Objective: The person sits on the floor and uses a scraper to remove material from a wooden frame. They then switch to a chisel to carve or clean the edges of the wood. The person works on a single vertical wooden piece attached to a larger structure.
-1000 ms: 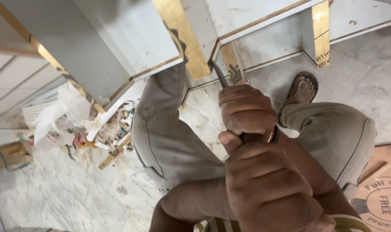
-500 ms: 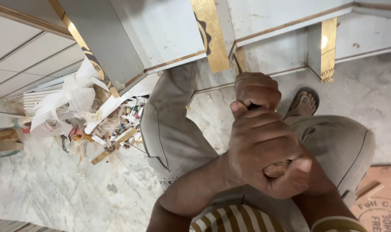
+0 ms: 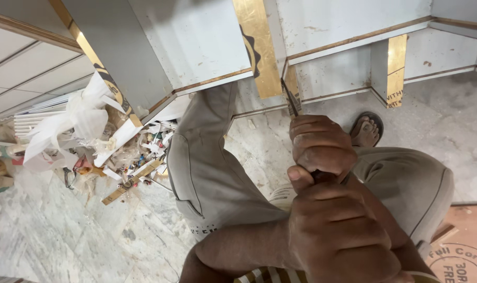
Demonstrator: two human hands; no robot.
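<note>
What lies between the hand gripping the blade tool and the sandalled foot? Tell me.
Head view: only a short stretch of bare marble floor separates the right hand, closed on the blade tool, from the sandalled foot. Nothing lies on it.

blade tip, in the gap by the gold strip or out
Cannot tell: the blade rises from both hands to the gold strip edge, its tip too small.

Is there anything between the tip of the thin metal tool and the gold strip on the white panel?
Nothing visible: the thin dark metal tool, gripped by both hands, reaches the gold strip with no object between them.
</note>
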